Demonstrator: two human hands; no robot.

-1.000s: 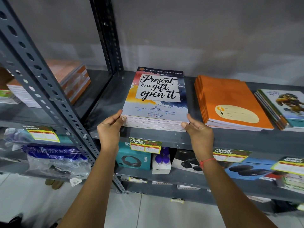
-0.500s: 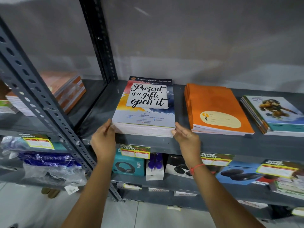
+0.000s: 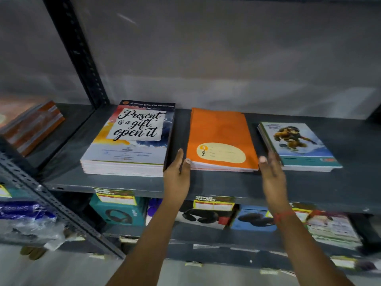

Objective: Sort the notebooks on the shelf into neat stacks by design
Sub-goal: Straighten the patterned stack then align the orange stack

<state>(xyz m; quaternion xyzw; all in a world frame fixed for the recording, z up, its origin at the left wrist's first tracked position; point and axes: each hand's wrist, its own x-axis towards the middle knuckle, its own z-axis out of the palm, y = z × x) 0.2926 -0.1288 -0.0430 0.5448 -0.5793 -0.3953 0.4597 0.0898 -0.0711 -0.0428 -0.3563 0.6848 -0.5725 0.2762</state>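
Observation:
Three notebook stacks lie on the grey shelf (image 3: 206, 183). At the left is a thick stack with a "Present is a gift, open it" cover (image 3: 132, 139). An orange stack with a cream label (image 3: 218, 139) sits in the middle. At the right is a stack with a cartoon figure cover (image 3: 296, 145), its lower books fanned out. My left hand (image 3: 177, 172) is at the orange stack's front left corner, fingers straight and thumb touching the edge. At the stack's front right corner is my right hand (image 3: 272, 172), open, fingers near the edge.
A dark perforated upright (image 3: 76, 50) stands behind the left stack. Further left, another shelf bay holds an orange-brown stack (image 3: 31, 124). Below, boxed headphones (image 3: 117, 211) and yellow price tags (image 3: 214, 203) line the lower shelf. A grey wall backs the shelf.
Both hands have left the "Present is a gift" stack and moved right to either side of the orange stack. The view has shifted right and closer.

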